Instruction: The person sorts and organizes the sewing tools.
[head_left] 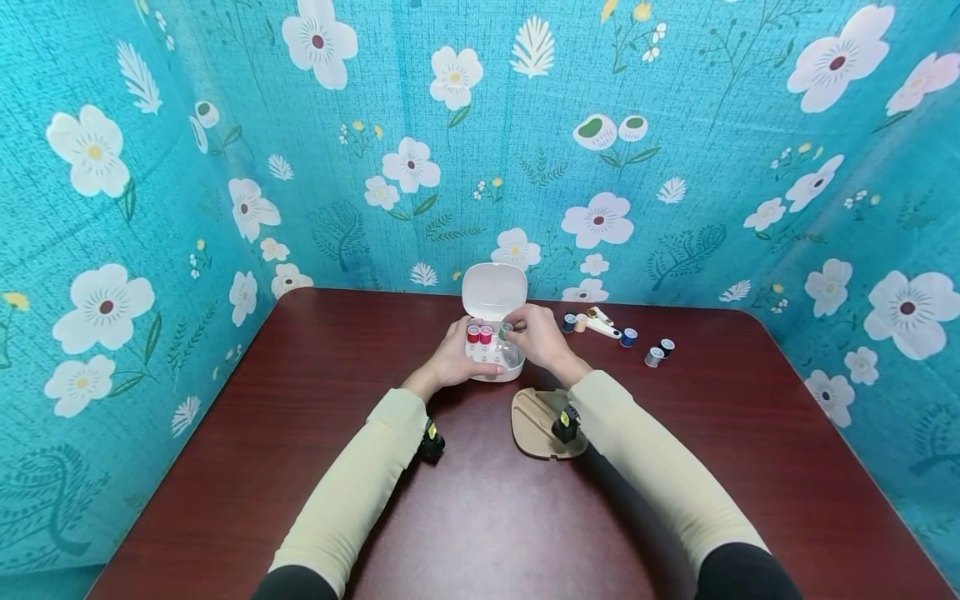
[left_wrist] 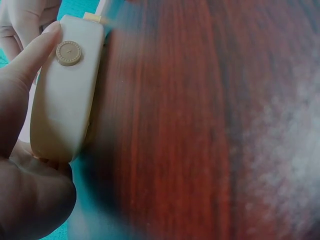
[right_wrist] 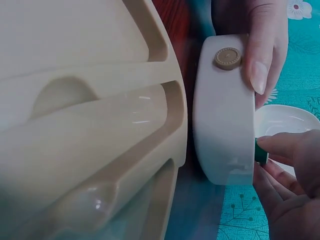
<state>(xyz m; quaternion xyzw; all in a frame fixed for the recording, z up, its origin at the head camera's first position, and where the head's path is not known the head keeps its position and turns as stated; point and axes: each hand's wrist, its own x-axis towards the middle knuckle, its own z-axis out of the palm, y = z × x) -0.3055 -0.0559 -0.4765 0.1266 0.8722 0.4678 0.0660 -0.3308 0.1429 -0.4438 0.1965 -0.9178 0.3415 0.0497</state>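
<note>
left hand (head_left: 456, 357) grips the lid-up white box (head_left: 491, 378) on the bench (head_left: 337, 417) | two red spools (head_left: 473, 336) stand inside, apparently placed | green spool (head_left: 506, 329), at the box's right part, pinched by right hand (head_left: 543, 335), seemingly mid-placement | tan tray (head_left: 529, 429) outside | loose spools (head_left: 628, 337) apparently left to load; likely under halfway

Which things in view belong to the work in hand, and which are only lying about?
In the work, it seems:
white box, held by the left hand
green spool, pinched by the right hand
red spool and pink spool, in the box

Lying about, in neither hand:
beige tray
loose spools, perhaps for later
long white item among them
</note>
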